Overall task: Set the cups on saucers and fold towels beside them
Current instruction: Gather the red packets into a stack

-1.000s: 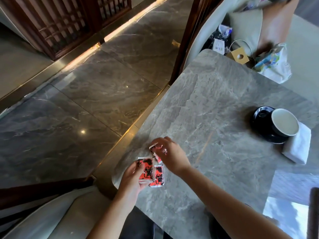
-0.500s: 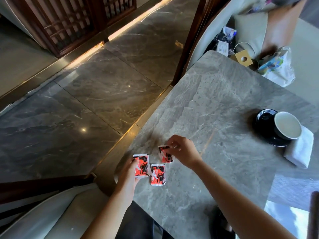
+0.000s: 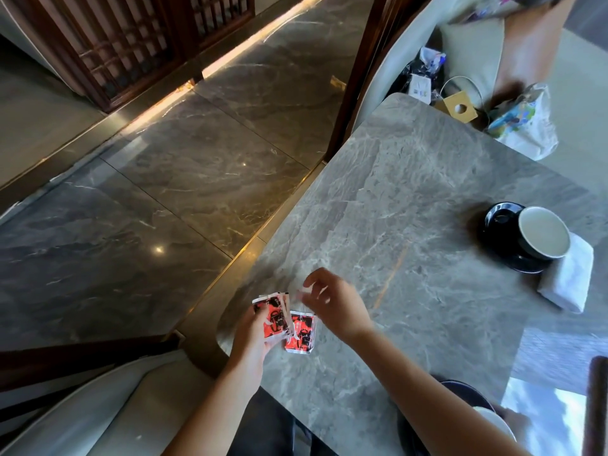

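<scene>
Cup [image 3: 544, 232], likely fragile ceramic, sits on its black saucer [image 3: 500, 222] beside a soft folded towel [image 3: 570, 279]; my left hand [image 3: 255, 330] grips light red packets [image 3: 272, 312], right hand [image 3: 332, 302] loosely curled, empty.

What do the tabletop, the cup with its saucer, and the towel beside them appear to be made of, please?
Tabletop: grey stone or a stone-look slab, pale veins, soft matte sheen. Cup and saucer: probably glazed ceramic, glossy black with highlights, the cup white inside. Folded towel: white cloth, soft matte folds; the weave is too small to tell.
</scene>
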Action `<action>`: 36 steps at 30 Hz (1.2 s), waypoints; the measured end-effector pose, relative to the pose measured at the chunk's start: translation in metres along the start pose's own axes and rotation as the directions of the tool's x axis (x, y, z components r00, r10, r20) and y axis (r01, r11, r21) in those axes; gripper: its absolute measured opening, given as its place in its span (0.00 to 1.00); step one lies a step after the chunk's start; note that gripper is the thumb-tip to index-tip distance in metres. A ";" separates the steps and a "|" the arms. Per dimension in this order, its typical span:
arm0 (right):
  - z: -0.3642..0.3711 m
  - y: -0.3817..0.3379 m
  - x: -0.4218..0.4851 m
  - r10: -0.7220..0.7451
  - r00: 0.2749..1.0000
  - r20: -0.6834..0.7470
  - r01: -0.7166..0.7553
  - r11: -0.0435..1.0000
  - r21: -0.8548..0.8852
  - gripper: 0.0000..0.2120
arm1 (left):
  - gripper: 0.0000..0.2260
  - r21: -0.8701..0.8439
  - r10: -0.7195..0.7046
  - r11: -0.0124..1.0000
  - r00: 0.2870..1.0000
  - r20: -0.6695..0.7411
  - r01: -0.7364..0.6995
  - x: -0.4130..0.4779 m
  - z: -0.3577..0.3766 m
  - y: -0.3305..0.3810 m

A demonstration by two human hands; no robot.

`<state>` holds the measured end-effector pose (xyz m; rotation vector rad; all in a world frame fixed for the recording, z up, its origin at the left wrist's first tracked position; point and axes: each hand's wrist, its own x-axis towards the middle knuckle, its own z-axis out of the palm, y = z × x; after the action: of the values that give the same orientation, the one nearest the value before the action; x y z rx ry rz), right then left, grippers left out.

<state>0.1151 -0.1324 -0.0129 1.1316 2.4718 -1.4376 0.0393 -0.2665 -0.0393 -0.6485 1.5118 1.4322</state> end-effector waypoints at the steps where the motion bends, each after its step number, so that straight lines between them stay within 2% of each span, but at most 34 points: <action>1: 0.002 0.007 -0.003 -0.029 0.999 0.013 0.031 0.977 -0.212 0.13 | 0.14 -0.008 0.007 1.000 1.000 -0.010 -0.007 0.000 -0.002 0.001; 2: 0.006 0.015 -0.008 -0.041 0.998 0.057 0.059 0.933 -0.355 0.18 | 0.14 -0.013 0.009 1.000 1.000 -0.009 -0.010 0.000 -0.002 0.002; 3: 0.011 0.022 -0.013 -0.043 0.994 0.098 0.081 0.901 -0.426 0.22 | 0.15 -0.012 0.008 1.000 1.000 -0.011 -0.008 0.000 -0.002 0.002; 5: 0.021 0.035 -0.020 -0.047 0.993 0.107 0.091 0.884 -0.458 0.26 | 0.14 -0.009 0.006 1.000 1.000 -0.020 -0.006 0.000 0.000 0.004; 7: 0.026 0.042 -0.022 -0.056 0.996 0.069 0.081 0.894 -0.442 0.24 | 0.09 -0.019 0.017 1.000 1.000 -0.014 -0.017 -0.002 0.002 0.007; 9: 0.025 0.042 -0.021 -0.067 0.997 0.043 0.078 0.918 -0.390 0.18 | 0.05 0.016 0.050 0.999 0.999 0.001 -0.050 -0.001 0.002 0.007; 11: 0.017 0.040 -0.017 -0.045 0.999 0.004 0.045 0.968 -0.246 0.10 | 0.06 0.091 0.108 0.990 0.993 0.039 -0.111 -0.001 0.000 0.006; 13: 0.000 0.034 -0.010 0.031 1.000 0.002 -0.031 1.000 0.003 0.07 | 0.06 0.141 0.135 0.980 0.989 0.054 -0.141 0.003 -0.002 0.004; 15: -0.021 0.024 -0.005 0.070 0.993 0.093 -0.097 0.939 0.330 0.10 | 0.02 0.151 0.118 0.981 0.992 0.041 -0.123 0.009 -0.003 0.003; 16: -0.029 0.017 -0.005 0.049 0.986 0.156 -0.116 0.883 0.455 0.12 | 0.03 0.154 0.090 0.984 0.995 0.031 -0.094 0.011 -0.001 0.002; 17: -0.034 0.011 -0.004 0.008 0.978 0.207 -0.115 0.853 0.510 0.13 | 0.07 0.150 0.048 0.987 0.999 0.025 -0.051 0.012 0.001 0.002; 19: -0.038 -0.003 -0.006 -0.074 0.962 0.262 -0.052 0.895 0.444 0.13 | 0.15 0.140 -0.039 0.990 0.998 0.041 0.033 0.013 0.007 0.003; 22: -0.031 -0.017 -0.010 -0.185 0.948 0.260 0.158 0.980 0.120 0.13 | 0.24 0.149 -0.071 0.987 0.993 0.092 0.057 0.012 0.014 0.001; 24: -0.024 -0.021 -0.012 -0.238 0.943 0.231 0.266 0.959 -0.101 0.16 | 0.25 0.137 -0.049 0.990 0.990 0.133 0.031 0.008 0.017 0.001; 25: -0.020 -0.022 -0.014 -0.245 0.946 0.214 0.279 0.949 -0.146 0.18 | 0.23 0.121 -0.039 0.992 0.988 0.146 0.022 0.005 0.018 0.001; 27: -0.012 -0.020 -0.019 -0.252 0.956 0.150 0.272 0.953 -0.130 0.21 | 0.19 0.110 -0.012 0.994 0.987 0.162 -0.006 0.001 0.019 0.001; 28: -0.008 -0.019 -0.022 -0.241 0.966 0.091 0.247 0.967 -0.065 0.21 | 0.18 0.107 0.011 0.994 0.985 0.174 -0.030 0.000 0.019 0.001; 30: -0.001 -0.019 -0.029 -0.089 0.996 0.014 0.083 0.969 0.234 0.21 | 0.17 0.110 0.067 0.990 0.978 0.196 -0.089 -0.005 0.020 0.003; 32: 0.007 -0.025 -0.035 0.116 0.987 0.109 -0.158 0.802 0.575 0.25 | 0.15 0.113 0.113 0.984 0.973 0.202 -0.137 -0.011 0.025 0.004; 33: 0.013 -0.027 -0.037 0.174 0.973 0.154 -0.232 0.710 0.665 0.28 | 0.13 0.113 0.132 0.981 0.971 0.198 -0.156 -0.015 0.029 0.004; 34: 0.018 -0.027 -0.038 0.203 0.963 0.178 -0.269 0.664 0.697 0.31 | 0.12 0.126 0.154 0.975 0.968 0.197 -0.181 -0.018 0.033 0.003; 36: 0.025 -0.028 -0.038 0.217 0.958 0.188 -0.285 0.651 0.704 0.33 | 0.10 0.191 0.199 0.953 0.961 0.194 -0.236 -0.021 0.039 0.002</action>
<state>0.1176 -0.1816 0.0085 1.3880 1.5625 -2.3863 0.0570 -0.2335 -0.0159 -0.2254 1.6072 1.4240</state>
